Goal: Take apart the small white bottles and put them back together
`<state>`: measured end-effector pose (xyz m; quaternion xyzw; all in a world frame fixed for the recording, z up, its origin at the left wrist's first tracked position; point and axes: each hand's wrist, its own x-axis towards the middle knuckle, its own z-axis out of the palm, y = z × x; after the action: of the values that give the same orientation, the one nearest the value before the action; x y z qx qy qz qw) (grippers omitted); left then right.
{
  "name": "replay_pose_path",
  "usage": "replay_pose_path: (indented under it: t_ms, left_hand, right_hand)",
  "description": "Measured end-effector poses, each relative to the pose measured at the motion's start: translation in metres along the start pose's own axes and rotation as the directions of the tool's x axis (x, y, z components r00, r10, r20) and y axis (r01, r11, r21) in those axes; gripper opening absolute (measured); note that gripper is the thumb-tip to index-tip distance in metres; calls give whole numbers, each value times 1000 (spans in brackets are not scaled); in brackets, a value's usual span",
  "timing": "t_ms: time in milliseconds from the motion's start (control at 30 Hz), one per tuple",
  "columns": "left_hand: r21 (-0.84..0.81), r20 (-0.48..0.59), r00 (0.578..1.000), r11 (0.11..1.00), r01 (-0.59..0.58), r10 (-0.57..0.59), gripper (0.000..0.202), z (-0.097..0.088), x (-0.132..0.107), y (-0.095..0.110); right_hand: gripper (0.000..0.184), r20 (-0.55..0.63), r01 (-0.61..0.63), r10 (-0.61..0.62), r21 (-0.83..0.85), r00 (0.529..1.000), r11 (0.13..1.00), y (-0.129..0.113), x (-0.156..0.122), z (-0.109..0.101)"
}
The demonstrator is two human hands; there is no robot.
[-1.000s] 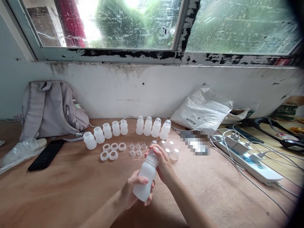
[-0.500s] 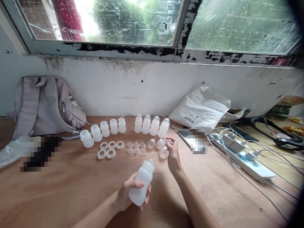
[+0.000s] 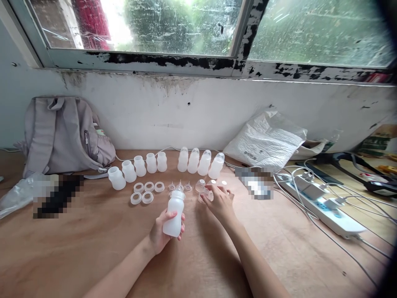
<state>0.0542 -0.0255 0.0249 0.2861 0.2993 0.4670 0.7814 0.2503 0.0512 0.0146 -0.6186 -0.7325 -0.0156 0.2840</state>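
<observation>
My left hand (image 3: 167, 229) is wrapped round a frosted white baby bottle (image 3: 173, 219), which stands tilted a little, with a ring and clear teat at its top. Over the clear dome caps (image 3: 201, 184) my right hand (image 3: 220, 203) reaches down, its fingers curled on the nearest clear cap (image 3: 204, 196). That cap is partly hidden by the fingers. Just behind the held bottle lie several clear teats (image 3: 187, 187), some covered by the bottle. Left of them are several white rings (image 3: 148, 198).
Several open bottles (image 3: 140, 167) stand in a row at back left, capped bottles (image 3: 204, 163) at back centre. A grey backpack (image 3: 68, 136) leans on the wall. At right are a plastic mailer bag (image 3: 263, 140), a power strip (image 3: 344, 223) with cables and a blurred flat item (image 3: 254, 182).
My left hand has moved the bottle up and left, in front of the teats. My right hand has shifted left and turned palm-down over the caps. The view has turned slightly left.
</observation>
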Motion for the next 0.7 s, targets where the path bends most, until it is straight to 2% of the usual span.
replay_pose_path:
  t_ms: [167, 267, 400, 500, 567, 700]
  left_hand:
    - [31, -16, 1000, 999, 8, -7, 20, 0, 0, 1]
    - [48, -17, 1000, 999, 3, -3, 20, -1, 0, 1]
    - [56, 1, 1000, 998, -3, 3, 17, -2, 0, 0]
    - [63, 8, 1000, 998, -4, 3, 17, -1, 0, 0]
    - [69, 7, 1000, 998, -5, 5, 18, -1, -1, 0]
    - [80, 4, 1000, 997, -13, 12, 19, 0, -1, 1]
  right_hand:
    - [21, 37, -5, 5, -11, 999, 1000, 1, -1, 4]
    - [31, -13, -25, 25, -3, 1000, 1000, -2, -1, 3]
    - [43, -172, -183, 181, 5, 968, 983, -3, 1, 3]
    - [54, -187, -263, 264, 33, 946, 964, 1, 2, 9]
    - [59, -169, -262, 265, 43, 949, 964, 4, 2, 16]
    - [60, -152, -191, 192, 22, 970, 981, 8, 3, 26]
